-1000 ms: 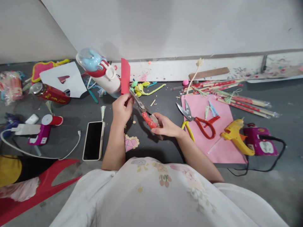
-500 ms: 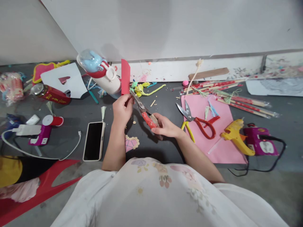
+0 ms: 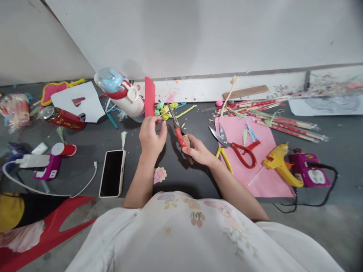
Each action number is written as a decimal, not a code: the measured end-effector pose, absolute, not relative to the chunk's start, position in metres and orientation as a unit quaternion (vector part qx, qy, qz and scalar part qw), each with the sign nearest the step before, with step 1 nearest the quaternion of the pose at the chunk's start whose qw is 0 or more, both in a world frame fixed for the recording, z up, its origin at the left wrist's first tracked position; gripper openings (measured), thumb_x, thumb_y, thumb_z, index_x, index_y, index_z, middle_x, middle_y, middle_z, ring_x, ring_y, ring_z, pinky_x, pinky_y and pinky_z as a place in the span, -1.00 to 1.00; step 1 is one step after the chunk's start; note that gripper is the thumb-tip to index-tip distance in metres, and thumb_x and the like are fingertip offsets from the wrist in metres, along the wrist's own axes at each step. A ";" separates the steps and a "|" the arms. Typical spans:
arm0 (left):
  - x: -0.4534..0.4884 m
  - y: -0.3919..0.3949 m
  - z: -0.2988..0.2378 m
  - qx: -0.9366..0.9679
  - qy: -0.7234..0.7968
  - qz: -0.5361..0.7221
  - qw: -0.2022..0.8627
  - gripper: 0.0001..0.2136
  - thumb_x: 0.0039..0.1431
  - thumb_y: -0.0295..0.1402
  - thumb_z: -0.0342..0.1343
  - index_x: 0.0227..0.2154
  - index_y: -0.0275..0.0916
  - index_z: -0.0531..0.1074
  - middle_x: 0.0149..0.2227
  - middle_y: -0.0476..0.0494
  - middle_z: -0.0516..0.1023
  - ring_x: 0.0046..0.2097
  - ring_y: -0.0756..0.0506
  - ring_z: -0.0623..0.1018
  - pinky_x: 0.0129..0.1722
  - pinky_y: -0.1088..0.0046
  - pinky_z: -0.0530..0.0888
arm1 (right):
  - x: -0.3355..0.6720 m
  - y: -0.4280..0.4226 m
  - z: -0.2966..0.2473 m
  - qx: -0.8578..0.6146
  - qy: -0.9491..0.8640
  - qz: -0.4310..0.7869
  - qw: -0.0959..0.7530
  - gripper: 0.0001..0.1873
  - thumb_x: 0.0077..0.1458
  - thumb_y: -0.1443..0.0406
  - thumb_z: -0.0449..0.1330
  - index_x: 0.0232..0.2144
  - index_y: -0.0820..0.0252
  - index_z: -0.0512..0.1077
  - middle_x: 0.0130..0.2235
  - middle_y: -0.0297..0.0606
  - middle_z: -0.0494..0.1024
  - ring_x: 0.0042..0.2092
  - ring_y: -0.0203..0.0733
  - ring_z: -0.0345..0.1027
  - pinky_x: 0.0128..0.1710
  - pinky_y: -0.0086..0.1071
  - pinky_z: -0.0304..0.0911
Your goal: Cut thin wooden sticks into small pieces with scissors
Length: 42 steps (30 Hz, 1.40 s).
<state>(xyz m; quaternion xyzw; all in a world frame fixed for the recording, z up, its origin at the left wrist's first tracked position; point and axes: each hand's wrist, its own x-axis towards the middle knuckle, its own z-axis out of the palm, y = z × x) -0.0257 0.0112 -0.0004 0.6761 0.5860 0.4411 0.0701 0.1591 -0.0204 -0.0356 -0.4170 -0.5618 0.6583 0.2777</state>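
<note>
My left hand (image 3: 151, 136) pinches the lower end of a tall red paper strip (image 3: 149, 96) and holds it upright above the dark table (image 3: 85, 151). My right hand (image 3: 197, 150) is closed round the red handles of a pair of shears (image 3: 179, 130), whose metal blades point up and away beside the strip, apart from the paper. A small heart-shaped piece with a scalloped rim (image 3: 160, 175) lies on the table just below my left wrist.
A phone (image 3: 112, 173) lies left of my arm, a blue-capped bottle (image 3: 120, 92) behind the strip. To the right, a pink sheet (image 3: 255, 166) carries red scissors (image 3: 235, 145); a yellow glue gun (image 3: 280, 164), purple charger (image 3: 310, 172) and red sticks (image 3: 283, 115) lie nearby. A red can (image 3: 62, 118) sits at left.
The shears have swung away from the strip's lower edge and now stand more upright to its right. My left hand has shifted slightly right with the strip.
</note>
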 end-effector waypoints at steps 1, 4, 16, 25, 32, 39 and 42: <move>-0.022 0.009 0.000 0.667 0.588 0.441 0.124 -0.76 0.21 -0.16 -0.01 -0.31 -0.24 0.40 -0.31 -0.15 0.50 -0.22 -0.05 0.49 -0.12 0.39 0.42 | 0.159 -0.020 -0.037 -0.425 -0.560 0.648 0.292 -0.58 0.03 0.01 0.14 -0.24 0.16 0.15 -0.52 -0.43 0.31 -0.53 -0.34 0.20 -0.55 -0.46 0.11; -0.015 0.007 -0.004 0.619 0.566 0.416 0.351 -0.66 0.09 -0.06 0.11 -0.26 -0.25 0.41 -0.33 -0.13 0.53 -0.32 -0.02 0.52 -0.24 0.44 0.46 | 0.158 -0.019 -0.039 -0.433 -0.547 0.643 0.316 -0.55 0.02 -0.02 0.14 -0.22 0.16 0.15 -0.55 -0.46 0.30 -0.57 -0.34 0.19 -0.58 -0.45 0.11; -0.002 0.007 0.000 0.533 0.431 0.313 0.658 -0.65 -0.12 -0.13 0.30 -0.34 -0.27 0.45 -0.30 -0.11 0.55 -0.22 -0.10 0.54 -0.14 0.36 0.44 | 0.153 -0.022 -0.037 -0.359 -0.509 0.698 0.354 -0.39 0.00 -0.09 0.15 -0.08 0.17 0.09 -0.58 -0.51 0.31 -0.66 -0.35 0.20 -0.65 -0.43 0.18; 0.000 0.008 -0.004 0.505 0.431 0.318 0.677 -0.55 -0.20 -0.16 0.35 -0.23 -0.27 0.43 -0.24 -0.14 0.55 -0.24 -0.08 0.54 -0.18 0.38 0.47 | 0.153 -0.022 -0.038 -0.391 -0.514 0.685 0.337 -0.42 0.01 0.08 0.22 -0.01 0.18 0.12 -0.48 -0.47 0.31 -0.60 -0.41 0.19 -0.59 -0.44 0.21; -0.003 0.010 -0.011 0.489 0.427 0.330 0.686 -0.48 -0.27 -0.19 0.39 -0.18 -0.26 0.43 -0.19 -0.18 0.56 -0.21 -0.11 0.55 -0.16 0.35 0.47 | 0.155 -0.021 -0.036 -0.395 -0.552 0.639 0.361 -0.43 -0.03 0.14 0.25 -0.01 0.19 0.17 -0.33 -0.34 0.37 -0.37 -0.31 0.29 -0.38 -0.37 0.30; -0.002 0.009 -0.008 0.501 0.418 0.333 0.680 -0.56 -0.21 -0.21 0.37 -0.24 -0.27 0.43 -0.29 -0.12 0.55 -0.27 -0.05 0.54 -0.24 0.45 0.47 | 0.155 -0.021 -0.034 -0.397 -0.534 0.658 0.352 -0.43 -0.05 0.15 0.25 -0.03 0.18 0.14 -0.40 -0.41 0.32 -0.47 -0.37 0.21 -0.49 -0.43 0.23; -0.004 0.009 -0.006 0.555 0.430 0.329 0.632 -0.53 -0.15 -0.10 0.32 -0.21 -0.28 0.41 -0.26 -0.17 0.54 -0.28 -0.04 0.53 -0.25 0.44 0.48 | 0.155 -0.021 -0.034 -0.413 -0.526 0.656 0.350 -0.49 -0.05 0.14 0.24 -0.11 0.17 0.16 -0.44 -0.44 0.29 -0.50 -0.38 0.19 -0.52 -0.45 0.19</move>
